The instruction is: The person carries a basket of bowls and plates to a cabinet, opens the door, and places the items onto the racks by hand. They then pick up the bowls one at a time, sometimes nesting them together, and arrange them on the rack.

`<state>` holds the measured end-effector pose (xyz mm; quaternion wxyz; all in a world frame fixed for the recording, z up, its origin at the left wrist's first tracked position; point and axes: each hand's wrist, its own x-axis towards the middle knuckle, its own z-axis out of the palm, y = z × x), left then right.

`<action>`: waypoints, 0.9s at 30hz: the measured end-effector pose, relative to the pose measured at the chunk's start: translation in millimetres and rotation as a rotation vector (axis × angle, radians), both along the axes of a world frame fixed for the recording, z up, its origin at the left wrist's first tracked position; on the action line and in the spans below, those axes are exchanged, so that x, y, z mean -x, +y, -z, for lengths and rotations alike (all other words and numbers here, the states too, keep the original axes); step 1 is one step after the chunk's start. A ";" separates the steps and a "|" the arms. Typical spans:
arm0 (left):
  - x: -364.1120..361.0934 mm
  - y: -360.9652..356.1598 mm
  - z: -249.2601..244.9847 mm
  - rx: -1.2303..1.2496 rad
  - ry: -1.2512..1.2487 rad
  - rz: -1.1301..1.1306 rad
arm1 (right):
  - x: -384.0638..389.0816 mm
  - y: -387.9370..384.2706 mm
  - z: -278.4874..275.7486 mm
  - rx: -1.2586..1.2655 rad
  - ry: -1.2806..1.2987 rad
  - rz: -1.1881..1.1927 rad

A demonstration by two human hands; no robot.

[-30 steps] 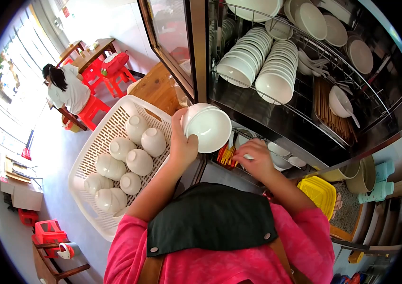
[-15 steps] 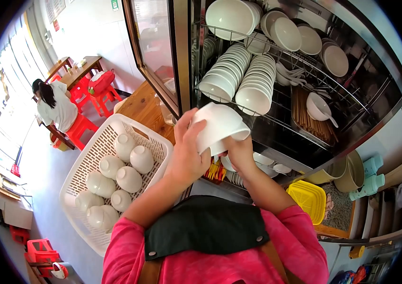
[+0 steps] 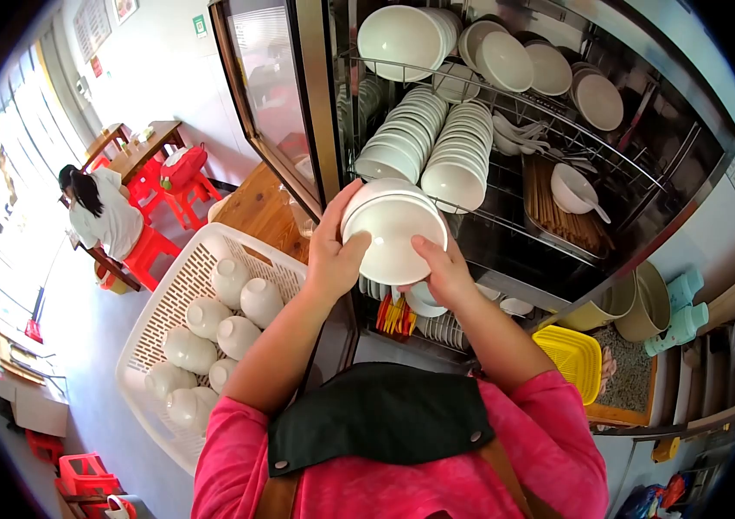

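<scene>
Between my two hands is a small stack of nested white bowls (image 3: 393, 242), the open side of the front one facing me. My left hand (image 3: 333, 255) is closed round the stack's left side, thumb over the rim. On the right side my right hand (image 3: 447, 268) grips it too, its thumb pressed inside the front bowl. Just behind, two long rows of nested white bowls (image 3: 456, 164) lie on their sides on a wire rack (image 3: 506, 221) in a cabinet. Several upside-down white bowls (image 3: 238, 336) sit in a white plastic basket (image 3: 147, 355) to the left.
The cabinet's glass door (image 3: 268, 95) stands open on the left. Larger bowls (image 3: 400, 41) and plates fill the upper rack. Chopsticks (image 3: 558, 203) lie in a tray at right. A yellow basket (image 3: 571, 359) is lower right. A seated person (image 3: 108, 212) is far left.
The bowls have turned from lying sideways to facing me, and both hands now grip their sides with thumbs over the rim. The view has shifted slightly.
</scene>
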<state>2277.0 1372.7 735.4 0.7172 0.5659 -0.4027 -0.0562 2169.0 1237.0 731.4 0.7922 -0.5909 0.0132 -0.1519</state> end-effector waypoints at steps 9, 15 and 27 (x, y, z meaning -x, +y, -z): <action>14.3 -21.9 -19.7 -0.390 0.177 -0.011 | -5.4 0.4 0.1 0.292 -0.350 0.551; 23.1 21.4 -12.6 -0.249 0.292 0.615 | 11.0 -47.8 -44.7 0.097 -0.364 0.764; -22.7 213.0 34.1 -0.166 0.401 -0.300 | -21.5 -224.7 -228.2 1.084 0.322 0.920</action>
